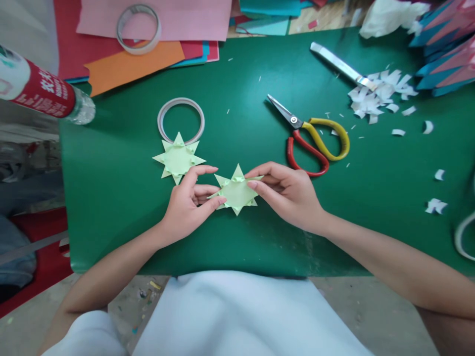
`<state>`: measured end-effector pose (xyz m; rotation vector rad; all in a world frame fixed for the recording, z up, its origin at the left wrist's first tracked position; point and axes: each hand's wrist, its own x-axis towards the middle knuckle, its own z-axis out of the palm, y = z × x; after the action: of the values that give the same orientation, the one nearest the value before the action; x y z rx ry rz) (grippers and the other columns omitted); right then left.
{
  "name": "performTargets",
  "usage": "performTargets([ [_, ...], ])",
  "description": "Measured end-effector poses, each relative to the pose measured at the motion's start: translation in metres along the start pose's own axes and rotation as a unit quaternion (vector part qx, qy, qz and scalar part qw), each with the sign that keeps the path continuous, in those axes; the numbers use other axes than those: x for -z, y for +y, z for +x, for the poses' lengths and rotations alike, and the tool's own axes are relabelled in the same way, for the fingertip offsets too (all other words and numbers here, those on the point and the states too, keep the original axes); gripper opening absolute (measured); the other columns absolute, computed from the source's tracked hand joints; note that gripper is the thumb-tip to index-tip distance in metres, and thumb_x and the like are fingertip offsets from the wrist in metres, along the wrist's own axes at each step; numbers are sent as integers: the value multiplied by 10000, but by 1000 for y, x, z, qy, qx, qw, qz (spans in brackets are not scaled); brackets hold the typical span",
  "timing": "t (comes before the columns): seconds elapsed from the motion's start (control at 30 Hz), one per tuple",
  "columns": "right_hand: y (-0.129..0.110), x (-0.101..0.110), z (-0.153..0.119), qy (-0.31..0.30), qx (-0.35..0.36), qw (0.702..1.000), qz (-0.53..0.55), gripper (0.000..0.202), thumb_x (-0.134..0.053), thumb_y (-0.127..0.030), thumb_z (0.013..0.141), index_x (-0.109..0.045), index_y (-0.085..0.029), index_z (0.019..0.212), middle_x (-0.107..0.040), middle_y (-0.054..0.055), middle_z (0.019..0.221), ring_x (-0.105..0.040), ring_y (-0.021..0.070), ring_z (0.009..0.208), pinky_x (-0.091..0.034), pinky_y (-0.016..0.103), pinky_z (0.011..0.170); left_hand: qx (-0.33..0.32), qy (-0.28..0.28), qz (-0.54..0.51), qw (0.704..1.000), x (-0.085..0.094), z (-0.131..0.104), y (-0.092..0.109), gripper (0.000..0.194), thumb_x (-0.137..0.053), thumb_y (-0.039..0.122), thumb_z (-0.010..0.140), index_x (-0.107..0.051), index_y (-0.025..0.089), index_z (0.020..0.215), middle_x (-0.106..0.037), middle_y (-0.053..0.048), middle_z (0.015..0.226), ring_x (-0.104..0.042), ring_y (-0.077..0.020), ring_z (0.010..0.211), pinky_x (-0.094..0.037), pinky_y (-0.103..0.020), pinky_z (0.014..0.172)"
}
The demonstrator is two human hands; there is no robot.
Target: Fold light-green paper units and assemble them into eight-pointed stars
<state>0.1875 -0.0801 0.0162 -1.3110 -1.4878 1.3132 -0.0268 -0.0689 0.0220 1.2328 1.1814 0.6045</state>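
A light green paper star [238, 193] is held between my two hands above the green table. My left hand [191, 200] pinches its left points between thumb and fingers, with the index finger raised off the paper. On the other side, my right hand [291, 195] grips the upper right point between thumb and index finger. A second light green star [178, 158] lies just beyond my left hand, touching the lower rim of a tape roll [159, 121]. Both stars have small folded bits around their centres.
Scissors [313, 133] with red and yellow handles lie beyond my right hand. Farther back are a metal-bladed cutter [339, 64], white paper scraps [371, 99], another tape roll [120, 32] on coloured paper [133, 66], and a bottle [48, 91] at the left edge.
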Motion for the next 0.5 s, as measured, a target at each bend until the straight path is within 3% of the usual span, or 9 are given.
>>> performTargets([
  [0.1,-1,-1,-1,-4,-7,1000,9,159,-616,-342,896,-609,-191,944,-638,-25,664,-559,83,540,-452,209,504,3,-5,6,1000,0,0,2,501,-768,353,755,-521,205,1166,-773,-16,819,-742,-155,698,-554,-175,568],
  [0.3,-6,-6,-4,22,-49,996,69,336,-781,-376,751,-600,-197,970,-674,1,804,-623,108,656,-493,220,557,-24,-10,-4,1000,-8,-7,-2,342,-726,284,805,-556,217,1094,-783,4,861,-758,-152,775,-601,-182,682],
  [0.5,-12,-11,-6,28,-72,994,75,299,-802,-248,697,-602,-193,913,-682,-5,779,-623,115,666,-489,225,574,-71,-36,41,996,-14,-13,-6,289,-755,238,787,-576,225,1014,-787,27,857,-760,-147,801,-606,-161,734],
])
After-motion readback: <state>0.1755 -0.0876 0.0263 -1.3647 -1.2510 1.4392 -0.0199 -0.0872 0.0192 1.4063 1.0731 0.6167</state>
